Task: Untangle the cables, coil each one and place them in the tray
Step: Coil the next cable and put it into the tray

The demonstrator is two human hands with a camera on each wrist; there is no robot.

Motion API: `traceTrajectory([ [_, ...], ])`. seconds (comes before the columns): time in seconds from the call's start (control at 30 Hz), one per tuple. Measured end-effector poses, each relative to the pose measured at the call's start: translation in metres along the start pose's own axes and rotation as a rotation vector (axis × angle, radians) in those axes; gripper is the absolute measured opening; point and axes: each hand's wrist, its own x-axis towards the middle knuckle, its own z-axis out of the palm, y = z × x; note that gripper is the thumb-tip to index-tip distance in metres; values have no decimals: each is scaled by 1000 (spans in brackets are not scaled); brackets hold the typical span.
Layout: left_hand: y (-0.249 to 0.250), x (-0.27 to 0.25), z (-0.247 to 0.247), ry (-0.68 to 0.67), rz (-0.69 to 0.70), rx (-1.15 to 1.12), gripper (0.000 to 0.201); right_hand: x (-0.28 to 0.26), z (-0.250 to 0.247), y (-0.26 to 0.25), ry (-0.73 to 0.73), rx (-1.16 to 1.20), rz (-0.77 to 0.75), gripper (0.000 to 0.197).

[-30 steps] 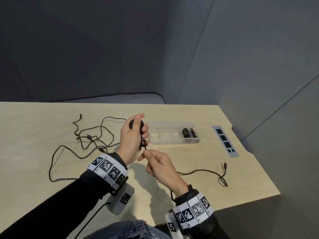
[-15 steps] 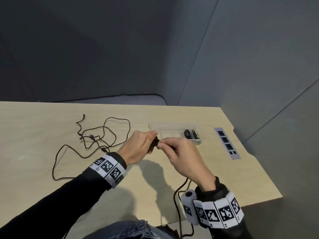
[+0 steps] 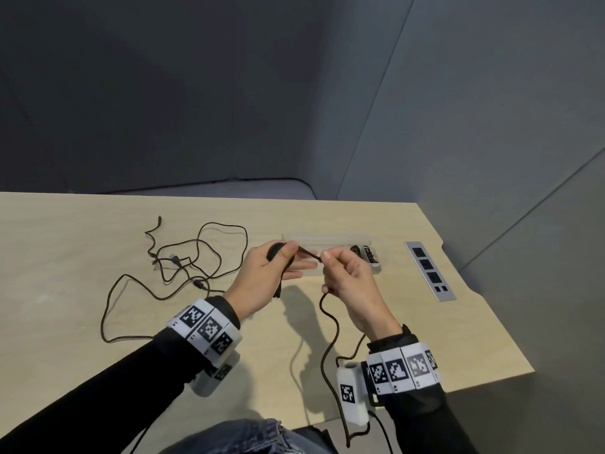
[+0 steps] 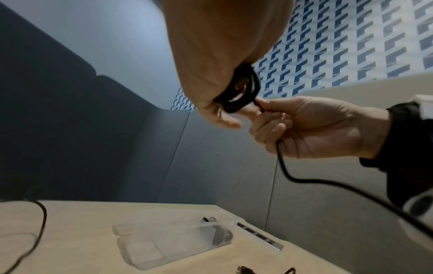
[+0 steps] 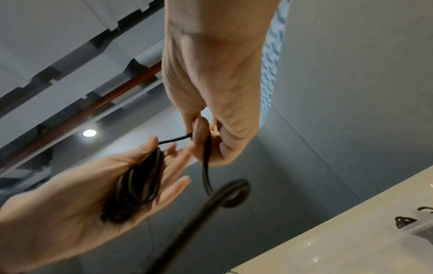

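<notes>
Winding: cable [image 3: 328, 329] onto coil [image 3: 274, 251], gripped by left hand [image 3: 268, 276].
Feed: pinched in right hand [image 3: 352, 283]; keep taut.
Tray [image 3: 330, 239]: next.

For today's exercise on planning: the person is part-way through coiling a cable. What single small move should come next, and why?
Probably lay another loop onto the coil in the left hand: the right hand pinches the cable's free length, which trails uncoiled off the table edge.

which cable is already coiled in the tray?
The small black bundle in the clear tray's right-end compartment. The others: one held in both hands, the rest loose and tangled on the table.
</notes>
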Motion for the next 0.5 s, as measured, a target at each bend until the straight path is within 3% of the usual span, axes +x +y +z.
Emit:
traceTrajectory([
  [0.1, -2, -2, 2, 111, -37, -71, 23, -3, 15, 10, -73, -53, 46, 25],
  [0.27, 0, -5, -5, 225, 48, -126, 26, -13, 40, 22, -150, -166, 171, 40],
  [0.4, 10, 0, -10, 346, -12, -342, 26, -24, 53, 30, -293, -646, 46, 41],
  [0.5, 10, 10, -20, 424, -38, -295, 24, -35, 63, 30, -474, -930, 12, 44],
])
